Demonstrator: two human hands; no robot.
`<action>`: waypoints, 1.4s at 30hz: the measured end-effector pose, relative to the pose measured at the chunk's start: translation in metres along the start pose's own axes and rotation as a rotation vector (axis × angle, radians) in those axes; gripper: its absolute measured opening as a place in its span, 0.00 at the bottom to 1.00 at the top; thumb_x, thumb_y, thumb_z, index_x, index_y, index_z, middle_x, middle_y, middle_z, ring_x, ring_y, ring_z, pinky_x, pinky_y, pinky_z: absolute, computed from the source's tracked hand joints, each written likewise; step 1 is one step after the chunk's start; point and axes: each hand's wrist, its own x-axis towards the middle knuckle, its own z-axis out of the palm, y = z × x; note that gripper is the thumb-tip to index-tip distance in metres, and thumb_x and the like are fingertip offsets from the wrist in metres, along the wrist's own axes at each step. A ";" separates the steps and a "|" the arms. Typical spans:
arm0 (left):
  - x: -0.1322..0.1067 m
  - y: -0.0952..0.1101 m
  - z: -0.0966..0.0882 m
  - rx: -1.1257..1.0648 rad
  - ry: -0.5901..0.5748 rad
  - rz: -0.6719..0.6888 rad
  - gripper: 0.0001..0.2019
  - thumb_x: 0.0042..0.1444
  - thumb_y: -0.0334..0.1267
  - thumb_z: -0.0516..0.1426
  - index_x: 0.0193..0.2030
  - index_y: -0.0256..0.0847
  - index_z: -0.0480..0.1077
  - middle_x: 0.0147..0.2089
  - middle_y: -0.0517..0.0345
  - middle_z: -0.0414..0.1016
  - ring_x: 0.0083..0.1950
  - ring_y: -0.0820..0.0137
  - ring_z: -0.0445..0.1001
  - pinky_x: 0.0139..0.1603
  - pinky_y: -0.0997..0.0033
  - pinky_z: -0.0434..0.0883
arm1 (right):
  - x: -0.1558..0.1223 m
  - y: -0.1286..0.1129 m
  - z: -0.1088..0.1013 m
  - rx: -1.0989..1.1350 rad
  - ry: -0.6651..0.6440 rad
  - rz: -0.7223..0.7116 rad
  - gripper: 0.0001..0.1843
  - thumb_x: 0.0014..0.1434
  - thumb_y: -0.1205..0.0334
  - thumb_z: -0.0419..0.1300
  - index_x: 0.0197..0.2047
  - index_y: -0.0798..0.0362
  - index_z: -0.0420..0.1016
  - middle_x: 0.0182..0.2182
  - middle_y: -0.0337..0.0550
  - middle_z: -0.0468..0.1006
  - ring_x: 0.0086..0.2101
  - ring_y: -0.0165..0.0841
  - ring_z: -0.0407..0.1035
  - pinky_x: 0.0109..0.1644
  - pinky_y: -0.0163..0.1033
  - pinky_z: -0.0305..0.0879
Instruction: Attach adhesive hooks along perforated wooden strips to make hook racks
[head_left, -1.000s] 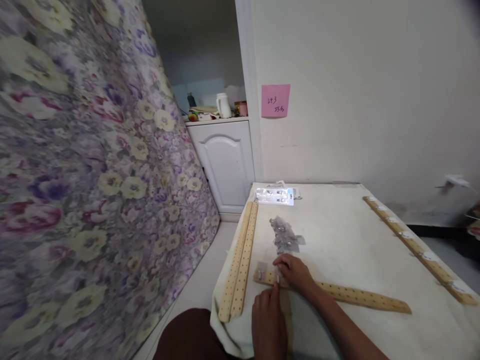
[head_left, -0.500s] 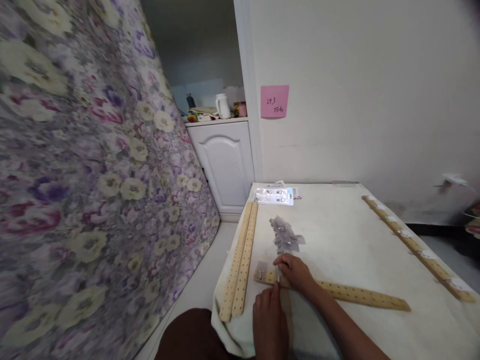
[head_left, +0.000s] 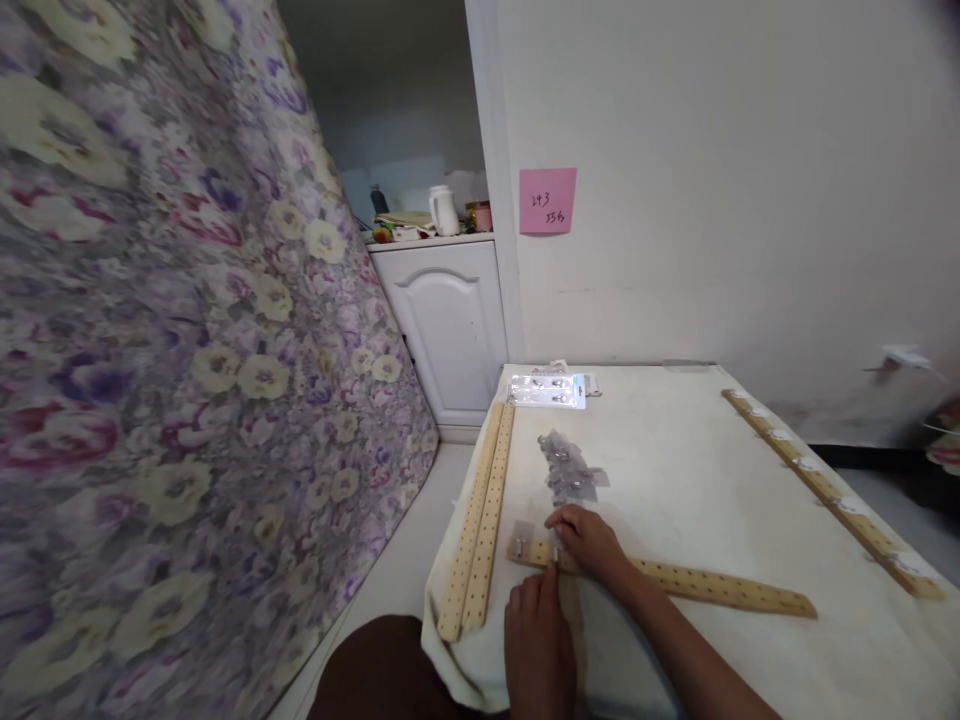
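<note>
A perforated wooden strip [head_left: 712, 586] lies across the near part of the white-covered table [head_left: 675, 480]. My right hand [head_left: 592, 545] rests on its left end, fingers pressed together on a small clear hook piece [head_left: 556, 551]. My left hand [head_left: 536, 645] sits just below it at the table's near edge, index finger reaching up to the same spot; I cannot make out anything held in it. A second small hook piece [head_left: 519, 546] sits on the strip's left tip.
Two perforated strips [head_left: 480, 520] lie side by side along the table's left edge, another with white hooks [head_left: 825, 490] along the right. Loose clear hooks [head_left: 568, 472] and a blister pack [head_left: 547, 390] lie farther back. A floral mattress [head_left: 165, 350] leans at left.
</note>
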 end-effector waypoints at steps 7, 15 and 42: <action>0.000 0.002 -0.004 0.009 -0.009 -0.002 0.25 0.55 0.23 0.45 0.60 0.39 0.61 0.48 0.51 0.69 0.47 0.63 0.64 0.50 0.63 0.60 | 0.000 0.002 0.001 0.015 0.010 -0.026 0.14 0.53 0.66 0.51 0.38 0.48 0.77 0.39 0.39 0.78 0.42 0.34 0.70 0.48 0.37 0.60; 0.002 0.000 0.000 0.028 0.003 -0.002 0.26 0.54 0.23 0.46 0.60 0.40 0.62 0.48 0.51 0.69 0.47 0.63 0.63 0.50 0.63 0.60 | -0.002 0.000 0.001 0.003 0.026 -0.029 0.14 0.54 0.65 0.51 0.38 0.49 0.77 0.40 0.40 0.78 0.43 0.35 0.70 0.48 0.37 0.61; 0.001 0.001 -0.009 0.108 0.022 0.068 0.26 0.54 0.22 0.50 0.59 0.46 0.63 0.45 0.55 0.69 0.43 0.67 0.65 0.45 0.68 0.62 | -0.003 -0.003 -0.003 0.070 -0.025 0.042 0.16 0.45 0.61 0.63 0.40 0.49 0.77 0.33 0.39 0.78 0.33 0.33 0.69 0.37 0.35 0.61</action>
